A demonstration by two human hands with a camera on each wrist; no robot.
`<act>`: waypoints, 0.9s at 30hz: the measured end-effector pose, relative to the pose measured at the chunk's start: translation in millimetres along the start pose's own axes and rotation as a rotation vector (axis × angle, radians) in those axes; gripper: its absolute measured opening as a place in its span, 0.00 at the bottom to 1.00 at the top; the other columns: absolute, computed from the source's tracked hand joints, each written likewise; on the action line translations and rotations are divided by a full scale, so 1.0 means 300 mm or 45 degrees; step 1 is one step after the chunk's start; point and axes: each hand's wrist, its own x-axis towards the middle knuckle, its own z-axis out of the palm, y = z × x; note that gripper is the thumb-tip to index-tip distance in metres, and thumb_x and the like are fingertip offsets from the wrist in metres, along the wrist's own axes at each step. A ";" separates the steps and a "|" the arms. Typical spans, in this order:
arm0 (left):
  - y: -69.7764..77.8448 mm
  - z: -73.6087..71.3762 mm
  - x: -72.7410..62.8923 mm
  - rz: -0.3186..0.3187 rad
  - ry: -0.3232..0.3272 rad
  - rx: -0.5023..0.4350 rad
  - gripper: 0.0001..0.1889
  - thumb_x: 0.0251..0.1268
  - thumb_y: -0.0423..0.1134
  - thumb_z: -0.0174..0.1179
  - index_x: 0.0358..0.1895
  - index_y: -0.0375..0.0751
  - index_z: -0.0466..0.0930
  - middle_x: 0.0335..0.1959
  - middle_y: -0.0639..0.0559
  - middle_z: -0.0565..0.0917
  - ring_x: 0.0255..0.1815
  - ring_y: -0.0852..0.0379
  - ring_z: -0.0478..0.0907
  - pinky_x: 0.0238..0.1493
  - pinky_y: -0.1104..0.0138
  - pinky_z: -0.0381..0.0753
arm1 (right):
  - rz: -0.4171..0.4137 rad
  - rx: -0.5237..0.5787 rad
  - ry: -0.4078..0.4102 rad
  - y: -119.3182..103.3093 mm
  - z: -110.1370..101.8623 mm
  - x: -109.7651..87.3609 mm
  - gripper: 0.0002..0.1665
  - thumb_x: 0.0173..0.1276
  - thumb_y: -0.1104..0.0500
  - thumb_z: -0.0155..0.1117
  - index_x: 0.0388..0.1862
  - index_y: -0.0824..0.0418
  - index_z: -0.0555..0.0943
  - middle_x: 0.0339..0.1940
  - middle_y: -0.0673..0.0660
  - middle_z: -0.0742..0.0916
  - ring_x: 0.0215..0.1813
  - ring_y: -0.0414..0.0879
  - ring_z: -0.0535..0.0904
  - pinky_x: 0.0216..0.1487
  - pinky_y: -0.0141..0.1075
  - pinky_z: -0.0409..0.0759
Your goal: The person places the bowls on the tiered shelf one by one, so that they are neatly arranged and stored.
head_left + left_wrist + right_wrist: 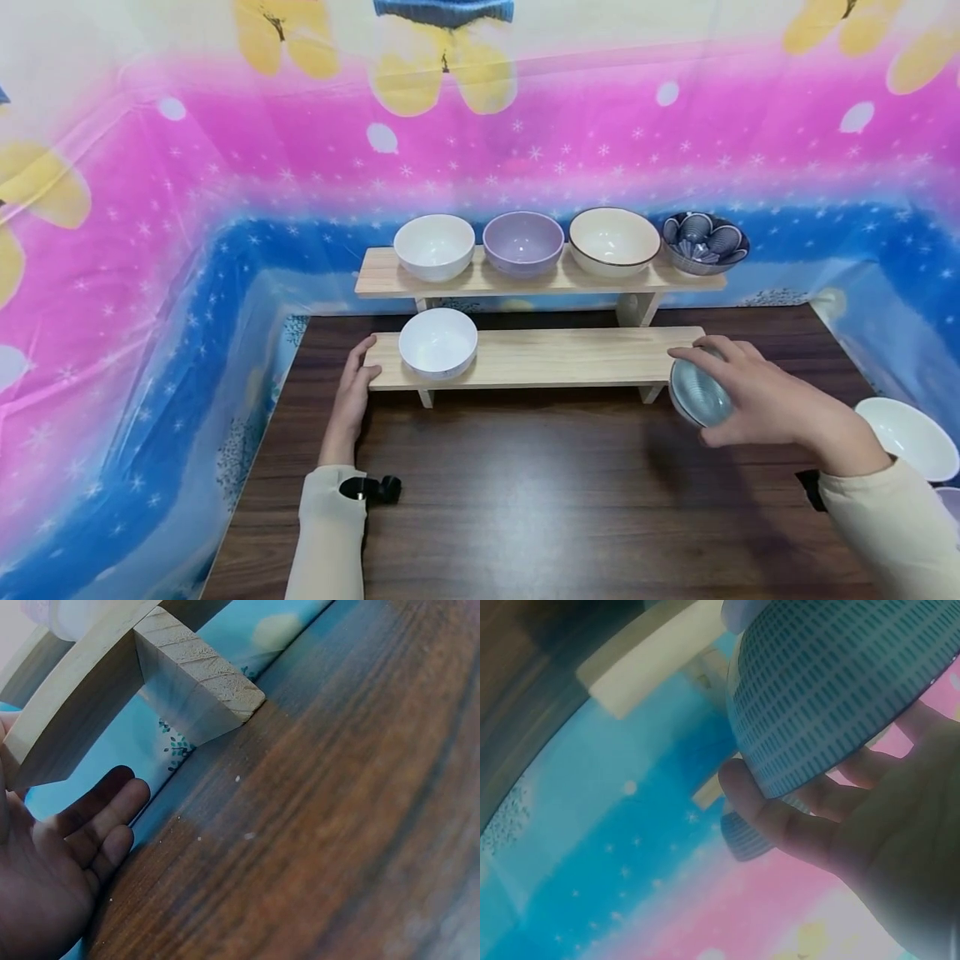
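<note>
My right hand (776,404) grips a bowl with a teal dashed pattern (701,390) by its rim. The bowl is tilted, off the table, at the right end of the lower tier of a wooden shelf (570,357). In the right wrist view, the fingers (780,825) lie along the rim of the patterned bowl (840,682). My left hand (354,392) holds the lower tier's left end, thumb and index finger at its edge. In the left wrist view, other fingers of that hand (109,825) hang loosely below the board (75,712). A white bowl (438,343) sits on the lower tier's left part.
On the upper tier (525,283) stand a white bowl (434,247), a purple bowl (523,243), a cream bowl with a dark rim (614,242), and a dark patterned bowl (705,242) holding small dark pieces. Another white bowl (907,437) is at the right. Printed cloth (225,200) encloses the table.
</note>
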 end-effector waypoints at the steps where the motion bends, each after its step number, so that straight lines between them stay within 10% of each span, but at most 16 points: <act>1: -0.001 -0.002 0.000 0.001 -0.002 -0.001 0.33 0.79 0.36 0.45 0.85 0.44 0.58 0.86 0.48 0.54 0.86 0.44 0.46 0.80 0.42 0.43 | -0.010 0.002 0.004 -0.003 0.000 0.011 0.63 0.43 0.51 0.87 0.80 0.51 0.68 0.72 0.68 0.71 0.66 0.70 0.68 0.45 0.58 0.80; 27: -0.005 0.001 0.006 0.001 0.001 -0.020 0.33 0.78 0.34 0.45 0.85 0.43 0.57 0.86 0.48 0.52 0.86 0.44 0.46 0.80 0.44 0.44 | -0.109 0.052 -0.131 -0.117 -0.001 0.231 0.61 0.49 0.47 0.85 0.83 0.47 0.67 0.74 0.66 0.72 0.67 0.66 0.70 0.53 0.60 0.75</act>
